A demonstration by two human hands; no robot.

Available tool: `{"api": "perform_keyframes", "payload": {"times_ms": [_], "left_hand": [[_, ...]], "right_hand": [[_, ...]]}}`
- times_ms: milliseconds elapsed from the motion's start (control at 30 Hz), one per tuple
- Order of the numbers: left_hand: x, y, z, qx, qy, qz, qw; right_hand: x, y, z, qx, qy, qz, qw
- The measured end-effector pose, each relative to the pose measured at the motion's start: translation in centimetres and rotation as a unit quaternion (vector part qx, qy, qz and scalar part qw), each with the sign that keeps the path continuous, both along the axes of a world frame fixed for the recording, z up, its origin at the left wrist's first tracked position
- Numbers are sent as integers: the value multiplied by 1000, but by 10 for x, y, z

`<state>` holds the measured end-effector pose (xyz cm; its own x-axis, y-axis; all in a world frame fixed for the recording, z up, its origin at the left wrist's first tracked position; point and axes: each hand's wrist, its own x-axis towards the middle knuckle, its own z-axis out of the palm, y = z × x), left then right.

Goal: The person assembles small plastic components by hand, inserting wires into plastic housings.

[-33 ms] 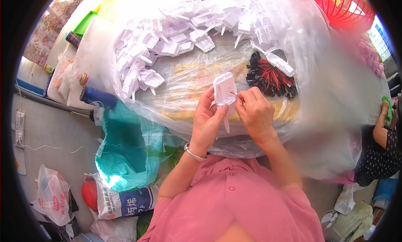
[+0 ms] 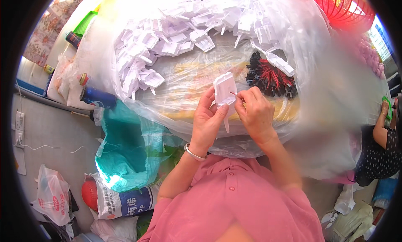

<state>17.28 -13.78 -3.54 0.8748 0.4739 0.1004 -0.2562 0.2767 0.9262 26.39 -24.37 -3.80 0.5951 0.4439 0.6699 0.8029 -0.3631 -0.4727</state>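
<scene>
A white plastic part (image 2: 225, 89), a shallow rectangular tray with a thin stem pointing down, stands tilted in my left hand (image 2: 206, 118). My thumb presses its lower edge and the fingers are behind it. At its right side my right hand (image 2: 255, 112) pinches a thin red piece (image 2: 233, 93), its tip against the tray's inner face. Most of that piece is hidden by my fingers. Just beyond the right hand lies a bundle of short red and black wires (image 2: 274, 76). Similar white parts (image 2: 167, 37) are heaped along the far side of the table.
Clear plastic sheeting (image 2: 184, 91) covers the round table. A blue can (image 2: 98, 97) is at its left edge, above an open teal sack (image 2: 125, 154). A red basket (image 2: 345, 9) is at the far right. Another person's arm (image 2: 380, 131) shows at the right edge.
</scene>
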Motion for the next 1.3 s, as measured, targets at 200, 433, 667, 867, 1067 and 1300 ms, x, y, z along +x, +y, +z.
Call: {"api": "perform_keyframes", "payload": {"times_ms": [200, 433, 667, 867, 1067, 1300], "left_hand": [[0, -1, -3, 21, -6, -2, 1000], [-1, -3, -4, 34, -11, 11, 999], [1, -5, -4, 51, -22, 28, 998], [0, -5, -5, 60, -18, 23, 998], [-1, -8, -5, 30, -8, 14, 999], [0, -8, -3, 36, -12, 13, 999]], "right_hand": [[-1, 0, 1, 6, 52, 13, 999], [3, 1, -3, 58, 168, 32, 983], [1, 2, -3, 29, 118, -9, 993], [1, 6, -3, 61, 127, 7, 990], [3, 5, -2, 78, 151, -1, 985], [0, 6, -4, 75, 77, 22, 994]]}}
